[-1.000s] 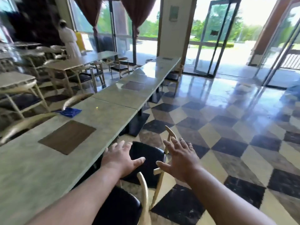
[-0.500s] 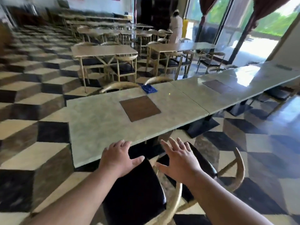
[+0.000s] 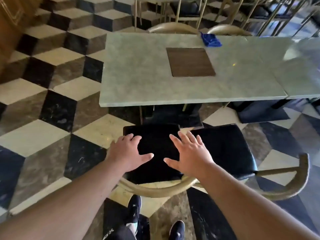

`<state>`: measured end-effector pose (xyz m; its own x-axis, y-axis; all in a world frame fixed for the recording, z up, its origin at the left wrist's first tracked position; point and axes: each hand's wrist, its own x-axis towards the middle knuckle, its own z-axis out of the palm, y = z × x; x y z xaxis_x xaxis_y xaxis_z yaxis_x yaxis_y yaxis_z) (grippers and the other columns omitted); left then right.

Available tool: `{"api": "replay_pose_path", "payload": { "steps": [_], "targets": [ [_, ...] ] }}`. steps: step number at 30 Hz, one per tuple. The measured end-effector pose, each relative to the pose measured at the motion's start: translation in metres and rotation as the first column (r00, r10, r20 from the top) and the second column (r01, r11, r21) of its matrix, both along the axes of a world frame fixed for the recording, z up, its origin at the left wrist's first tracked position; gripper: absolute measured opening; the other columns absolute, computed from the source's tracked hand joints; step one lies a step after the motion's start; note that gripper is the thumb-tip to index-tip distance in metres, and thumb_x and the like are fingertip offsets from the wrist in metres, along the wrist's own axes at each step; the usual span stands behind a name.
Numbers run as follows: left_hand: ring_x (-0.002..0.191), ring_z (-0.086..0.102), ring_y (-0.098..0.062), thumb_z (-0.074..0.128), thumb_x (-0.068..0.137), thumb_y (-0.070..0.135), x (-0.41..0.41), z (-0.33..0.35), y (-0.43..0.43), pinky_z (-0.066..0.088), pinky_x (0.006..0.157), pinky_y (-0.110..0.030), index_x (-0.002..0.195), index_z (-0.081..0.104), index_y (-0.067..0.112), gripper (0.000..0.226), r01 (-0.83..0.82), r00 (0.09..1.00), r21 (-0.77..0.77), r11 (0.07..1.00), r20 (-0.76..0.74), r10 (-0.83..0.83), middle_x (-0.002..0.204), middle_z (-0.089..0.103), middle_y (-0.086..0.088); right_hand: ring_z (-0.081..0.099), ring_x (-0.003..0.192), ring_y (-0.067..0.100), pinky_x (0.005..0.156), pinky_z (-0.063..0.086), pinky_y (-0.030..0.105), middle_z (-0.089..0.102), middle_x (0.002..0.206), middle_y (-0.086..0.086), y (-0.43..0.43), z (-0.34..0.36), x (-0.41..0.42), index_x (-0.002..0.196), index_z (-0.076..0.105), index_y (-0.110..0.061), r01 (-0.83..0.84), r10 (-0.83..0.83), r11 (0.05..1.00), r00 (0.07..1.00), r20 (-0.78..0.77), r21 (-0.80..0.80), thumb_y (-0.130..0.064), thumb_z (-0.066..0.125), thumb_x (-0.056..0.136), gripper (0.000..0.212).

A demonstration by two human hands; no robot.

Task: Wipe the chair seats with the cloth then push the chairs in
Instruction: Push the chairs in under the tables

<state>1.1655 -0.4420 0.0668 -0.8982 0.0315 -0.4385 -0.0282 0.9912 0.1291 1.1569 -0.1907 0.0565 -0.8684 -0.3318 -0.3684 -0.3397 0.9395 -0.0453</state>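
Both hands are out over the near chair (image 3: 156, 153), palms down. The left hand (image 3: 129, 155) has its grip wide open, fingers spread and thumb pointing right, with nothing in it; it sits over the left half of the black seat, though whether it touches the cushion I cannot tell. The right hand (image 3: 190, 154) matches it, grip splayed open and empty, thumb pointing left toward the other thumb, fingers reaching across the seat's right edge.

That chair faces the worktop (image 3: 173, 87), its seat front toward the worktop's near edge and well short of it, and its curved pale wooden backrest arcing beneath both wrists. The seat is a squarish glossy black pad.

Just right of the right hand stands the second chair (image 3: 225, 149), same black cushion and bent wooden rail, turned slightly so its back swings off to the right. Its seat almost touches the first.

Far beyond both hands, on the far side of the worktop and up to the right, lies the cloth (image 3: 210, 39): blue, crumpled, its long axis running diagonally from upper left to lower right, just past a brown square inlay (image 3: 190, 62) set into the grey-green surface.

Below the wrists, two dark shoes (image 3: 135, 207) stand on the chequered floor (image 3: 43, 104).
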Motion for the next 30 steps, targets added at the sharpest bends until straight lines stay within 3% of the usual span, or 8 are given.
{"api": "replay_pose_path", "payload": {
  "steps": [7,10,12,15,17,19,25,30],
  "targets": [
    [0.154,0.029,-0.027,0.037,0.076,0.095,0.058,-0.083,0.027,0.029,0.121,-0.053,0.162,0.029,0.034,0.106,-0.078,0.988,-0.02,0.997,0.131,0.08,0.171,0.029,0.0,-0.003,0.161,0.032,0.129,0.003,0.056,0.003,0.176,0.003,0.026,-0.084,0.024,0.165,-0.006,-0.036,-0.143,0.139,0.99,0.976,0.169,0.015,-0.091,0.021,0.087,0.1],
    [0.149,0.039,-0.025,0.037,0.069,0.1,0.073,-0.118,0.031,0.028,0.123,-0.051,0.16,0.035,0.035,0.111,-0.027,0.958,0.021,0.999,0.287,0.02,0.164,0.042,0.005,0.009,0.16,0.033,0.129,0.012,0.054,0.014,0.175,0.002,0.034,-0.114,0.033,0.166,-0.002,-0.036,-0.172,0.161,0.985,0.94,0.3,0.012,-0.09,0.025,0.089,0.098],
    [0.125,0.061,-0.024,0.043,0.063,0.102,0.077,-0.133,0.033,0.028,0.122,-0.054,0.139,0.057,0.039,0.1,0.117,0.902,-0.001,0.993,0.418,-0.106,0.131,0.068,0.01,0.041,0.144,0.033,0.119,0.035,0.048,0.046,0.158,0.002,0.038,-0.128,0.039,0.165,0.015,-0.038,-0.202,0.172,0.979,0.892,0.417,0.028,-0.093,0.024,0.086,0.097],
    [0.083,0.064,-0.016,0.067,0.069,0.077,0.066,-0.145,0.037,0.05,0.1,-0.047,0.107,0.065,0.038,0.054,0.295,0.834,-0.056,0.954,0.502,-0.229,0.085,0.066,0.014,0.061,0.101,0.027,0.083,0.051,0.041,0.068,0.116,-0.004,0.037,-0.14,0.038,0.144,0.048,-0.039,-0.279,0.209,0.957,0.857,0.471,0.081,-0.098,0.02,0.067,0.101],
    [0.073,0.059,-0.016,0.068,0.082,0.043,0.059,-0.145,0.038,0.055,0.075,-0.039,0.112,0.065,0.037,0.03,0.381,0.806,-0.048,0.923,0.505,-0.307,0.083,0.063,0.011,0.062,0.082,0.02,0.064,0.047,0.038,0.066,0.097,-0.01,0.034,-0.145,0.032,0.127,0.058,-0.034,-0.382,0.284,0.918,0.82,0.498,0.105,-0.075,0.048,0.08,0.063],
    [0.07,0.056,-0.016,0.06,0.09,0.022,0.057,-0.145,0.036,0.05,0.066,-0.037,0.115,0.064,0.035,0.029,0.395,0.82,-0.03,0.918,0.462,-0.338,0.084,0.061,0.009,0.058,0.071,0.017,0.058,0.046,0.037,0.058,0.081,-0.011,0.032,-0.147,0.026,0.109,0.062,-0.031,-0.395,0.31,0.915,0.813,0.493,0.077,-0.036,0.061,0.089,0.02],
    [0.077,0.062,-0.019,0.058,0.089,0.015,0.02,-0.129,0.018,0.041,0.067,-0.037,0.115,0.067,0.035,0.034,0.358,0.875,0.038,0.933,0.335,-0.349,0.088,0.066,0.009,0.053,0.064,0.012,0.054,0.035,0.032,0.054,0.074,-0.013,0.032,-0.123,-0.013,0.11,0.063,-0.033,-0.341,0.309,0.94,0.866,0.392,0.012,-0.029,0.065,0.088,0.022],
    [0.073,0.058,-0.019,0.057,0.086,0.016,-0.041,-0.113,-0.002,0.036,0.06,-0.035,0.12,0.067,0.036,0.041,0.372,0.883,0.053,0.927,0.288,-0.371,0.084,0.063,0.011,0.052,0.065,0.01,0.058,0.039,0.031,0.051,0.072,-0.014,0.015,-0.1,-0.068,0.109,0.062,-0.034,-0.315,0.297,0.949,0.887,0.355,-0.006,-0.026,0.065,0.089,0.022]
  ]
}}
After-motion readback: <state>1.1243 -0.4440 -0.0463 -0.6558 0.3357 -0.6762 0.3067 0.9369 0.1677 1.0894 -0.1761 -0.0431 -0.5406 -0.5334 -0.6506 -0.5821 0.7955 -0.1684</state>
